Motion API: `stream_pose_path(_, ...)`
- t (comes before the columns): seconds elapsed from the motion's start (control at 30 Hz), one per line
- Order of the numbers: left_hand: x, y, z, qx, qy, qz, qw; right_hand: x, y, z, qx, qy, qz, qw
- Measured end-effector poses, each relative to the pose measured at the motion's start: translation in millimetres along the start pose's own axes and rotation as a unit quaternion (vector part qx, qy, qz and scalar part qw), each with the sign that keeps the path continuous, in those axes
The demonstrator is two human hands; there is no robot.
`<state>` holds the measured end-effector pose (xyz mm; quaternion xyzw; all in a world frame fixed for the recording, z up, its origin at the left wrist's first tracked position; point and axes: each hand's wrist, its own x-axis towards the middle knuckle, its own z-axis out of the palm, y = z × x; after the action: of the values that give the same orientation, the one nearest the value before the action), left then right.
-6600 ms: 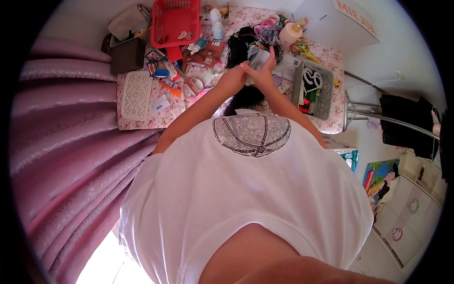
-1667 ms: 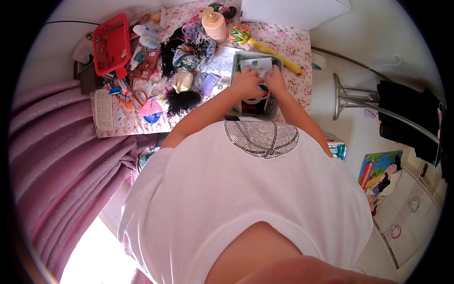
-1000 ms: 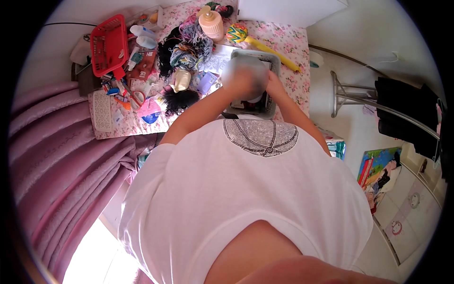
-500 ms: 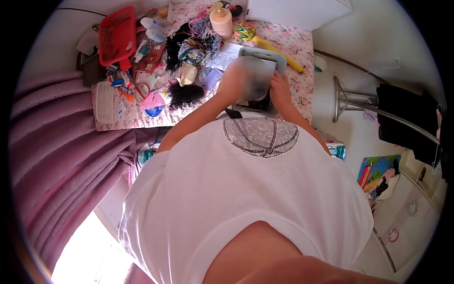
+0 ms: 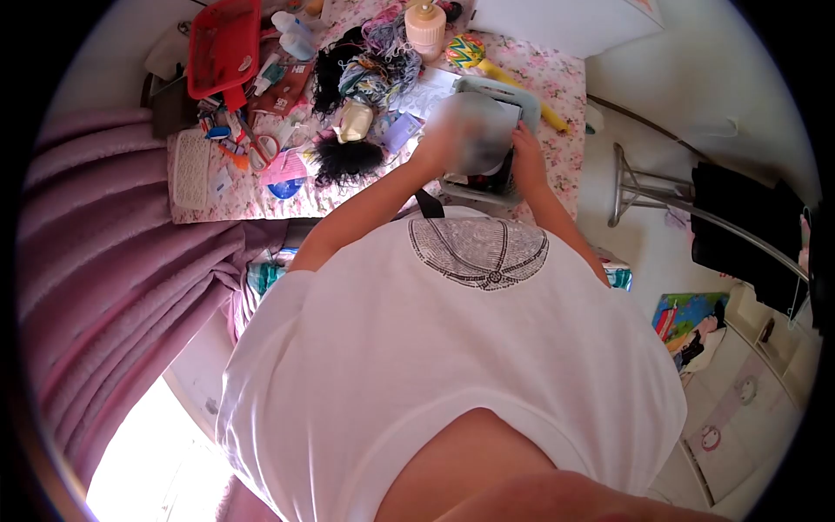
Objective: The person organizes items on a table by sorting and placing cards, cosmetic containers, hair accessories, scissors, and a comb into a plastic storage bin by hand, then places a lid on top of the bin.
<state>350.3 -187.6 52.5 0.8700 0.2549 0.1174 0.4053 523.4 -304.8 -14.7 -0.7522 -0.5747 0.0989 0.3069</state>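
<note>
My left hand (image 5: 442,143) is closed at the left side of a rounded grey object (image 5: 484,137), whose surface is largely blurred. The object is above the grey basket (image 5: 489,194), hiding much of what lies inside. At the basket's right side is my right hand (image 5: 527,158), its fingers bent near the edge of a dark flat item; what they grip is too small to make out. Dark things show inside the basket below the blurred area. Left of my left hand lie a purple packet (image 5: 401,132) and a cream-coloured packet (image 5: 355,121).
A black hair bundle (image 5: 346,161), tangled yarn (image 5: 370,78), scissors (image 5: 262,151) and a red basket (image 5: 223,50) are on the floral table (image 5: 557,76). A pump bottle (image 5: 425,31) and a yellow-handled item (image 5: 551,118) stand or lie beyond the grey basket.
Earlier my hands held a clear item near the yarn, then reached into the grey basket. The rounded grey object has since appeared in my left hand. Lately the table view has shifted slightly.
</note>
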Motion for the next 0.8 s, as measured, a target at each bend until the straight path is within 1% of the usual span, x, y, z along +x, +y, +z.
stream_pose_path(0.03,0,1,-3,-0.004,-0.006,-0.003,1.0,0,0,1,-0.002,0.0,0.004,1.0)
stream_pose_path(0.1,0,4,-13,-0.074,-0.043,-0.038,0.996,1,4,3,-0.014,-0.003,0.002,1.0)
stream_pose_path(0.17,-3,-8,-10,-0.102,-0.052,-0.03,0.993,1,11,8,-0.035,-0.009,-0.01,0.999)
stream_pose_path(0.23,-11,-52,12,-0.087,-0.028,0.018,0.996,3,-18,1,-0.111,0.002,0.031,0.993)
stream_pose_path(0.27,-16,-59,15,-0.085,-0.008,0.019,0.996,6,-32,-1,-0.147,0.006,0.05,0.988)
stream_pose_path(0.37,-38,-58,-11,-0.049,-0.001,0.027,0.998,14,-56,10,-0.01,0.051,0.029,0.998)
stream_pose_path(0.4,-46,-63,-16,-0.045,0.027,0.052,0.997,18,-68,14,0.019,0.052,0.024,0.998)
stream_pose_path(0.47,-63,-76,-31,-0.045,0.012,0.051,0.998,25,-98,29,0.078,0.054,0.014,0.995)
stream_pose_path(0.5,-71,-82,-41,-0.043,0.005,0.05,0.998,28,-115,35,0.077,0.044,0.008,0.996)
stream_pose_path(0.53,-81,-84,-53,-0.037,0.025,0.049,0.998,31,-132,42,0.077,0.036,0.0,0.996)
stream_pose_path(0.57,-89,-92,-62,-0.044,0.021,0.039,0.998,36,-149,50,0.077,0.029,-0.008,0.997)
stream_pose_path(0.6,-97,-103,-72,-0.051,0.018,0.03,0.998,40,-163,59,0.111,0.014,-0.019,0.994)
stream_pose_path(0.63,-105,-113,-81,-0.059,0.013,0.022,0.998,44,-173,72,0.112,-0.004,-0.029,0.993)
stream_pose_path(0.67,-113,-123,-90,-0.041,0.028,0.021,0.999,46,-179,89,0.113,-0.021,-0.038,0.993)
stream_pose_path(0.7,-122,-138,-95,-0.012,0.066,0.031,0.997,48,-184,107,0.113,-0.038,-0.047,0.992)
stream_pose_path(0.73,-129,-150,-102,-0.011,0.069,0.021,0.997,50,-191,123,0.109,-0.072,-0.049,0.99)
stream_pose_path(0.77,-134,-162,-109,-0.009,0.073,0.009,0.997,49,-198,135,0.085,-0.09,-0.054,0.991)
stream_pose_path(0.8,-138,-175,-116,0.011,0.098,0.018,0.995,51,-213,143,0.061,-0.109,-0.059,0.99)
